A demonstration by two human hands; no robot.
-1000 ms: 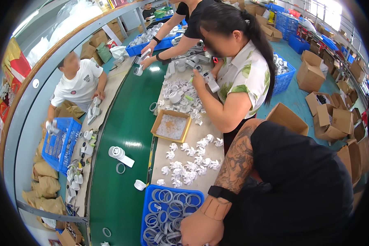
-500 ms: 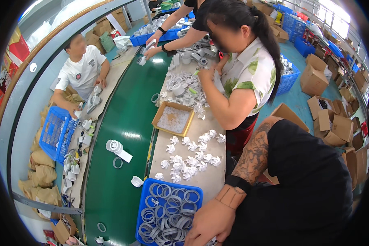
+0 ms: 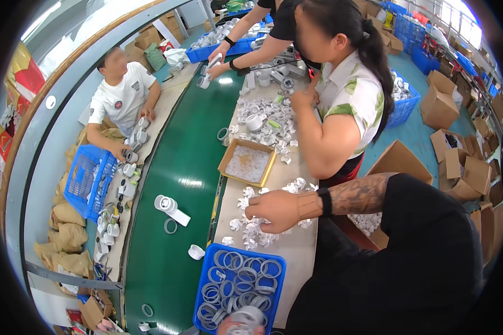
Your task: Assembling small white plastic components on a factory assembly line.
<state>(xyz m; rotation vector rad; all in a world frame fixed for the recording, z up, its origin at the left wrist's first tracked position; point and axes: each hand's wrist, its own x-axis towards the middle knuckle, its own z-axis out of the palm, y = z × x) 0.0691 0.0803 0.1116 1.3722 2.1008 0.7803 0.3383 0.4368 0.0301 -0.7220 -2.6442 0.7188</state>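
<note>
My right hand (image 3: 276, 211) reaches over a scatter of small white finned impellers (image 3: 254, 241) on the table. Its fingers point down, and the thumb stands apart from them; no part shows in it. At the bottom edge, my left hand (image 3: 229, 328), mostly cut off, grips a round white plastic housing (image 3: 248, 317). That housing is somewhat blurred and sits over the near end of a blue tray (image 3: 281, 279). Many grey rings (image 3: 246, 274) lie loose in the tray.
A green conveyor belt (image 3: 167, 257) runs along the left, carrying a white fitting with a flat handle (image 3: 172, 209), a grey ring (image 3: 170, 226) and a white cap (image 3: 196, 252). Beyond the impellers stands a yellow-rimmed box (image 3: 246, 163) of small pieces. Co-workers handle parts on both sides.
My right hand has moved from beside the blue tray up and away to the impellers. My left hand and the white housing have come into view at the bottom edge.
</note>
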